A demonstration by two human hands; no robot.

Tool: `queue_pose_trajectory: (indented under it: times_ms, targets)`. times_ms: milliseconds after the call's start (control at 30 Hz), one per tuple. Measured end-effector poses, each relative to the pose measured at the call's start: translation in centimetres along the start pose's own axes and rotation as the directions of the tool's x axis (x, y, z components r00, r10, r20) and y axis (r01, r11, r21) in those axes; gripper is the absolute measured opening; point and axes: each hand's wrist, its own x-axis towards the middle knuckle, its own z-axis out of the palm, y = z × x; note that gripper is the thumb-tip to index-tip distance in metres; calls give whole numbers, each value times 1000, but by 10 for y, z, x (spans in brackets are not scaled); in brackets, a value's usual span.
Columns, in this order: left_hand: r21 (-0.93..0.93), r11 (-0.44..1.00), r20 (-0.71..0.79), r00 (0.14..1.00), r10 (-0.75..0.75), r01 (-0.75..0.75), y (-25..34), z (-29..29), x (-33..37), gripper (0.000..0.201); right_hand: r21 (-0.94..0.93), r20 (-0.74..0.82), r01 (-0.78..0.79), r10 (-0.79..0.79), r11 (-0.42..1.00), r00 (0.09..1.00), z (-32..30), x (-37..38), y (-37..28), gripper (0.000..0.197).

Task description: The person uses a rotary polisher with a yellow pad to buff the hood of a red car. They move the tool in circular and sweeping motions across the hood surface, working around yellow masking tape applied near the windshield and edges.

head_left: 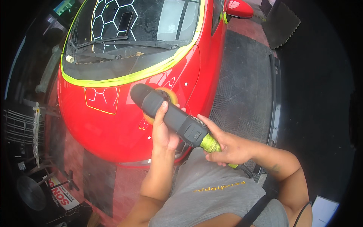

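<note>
A black handheld polisher (172, 115) with a yellow pad (171, 95) rests on the red hood (109, 125) of a car. My left hand (163, 130) grips the polisher's body from below, just behind the head. Further back, my right hand (227, 145) wraps the tape-covered yellow-green rear handle (210, 143). Yellow-green masking tape (124, 78) runs along the base of the windshield (140, 26). Ceiling lights reflect as a hexagon pattern in the glass and as a lit patch (101, 99) on the hood.
Black wipers (113, 45) lie across the windshield. The red side mirror (239, 9) is at the top right. Dark tiled floor matting (242, 83) lies right of the car. A metal rack (22, 128) and a stool (32, 191) stand at the left.
</note>
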Motion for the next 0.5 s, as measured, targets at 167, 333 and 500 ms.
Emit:
queue_pose_trajectory:
  times_ms: [167, 333, 500]
  targets:
    - [5, 998, 97, 993, -67, 67, -19, 45, 39, 44, 89, -205, 48, -29, 995, 978, -20, -24, -1, 112]
    - [33, 998, 259, 964, -55, 48, -47, 101, 108, 45, 99, -395, 146, -96, 984, 914, -52, -41, -11, 113]
    - [23, 998, 193, 979, -69, 66, -44, 90, 91, 45, 111, -331, 101, -59, 989, 942, -53, -40, -12, 114]
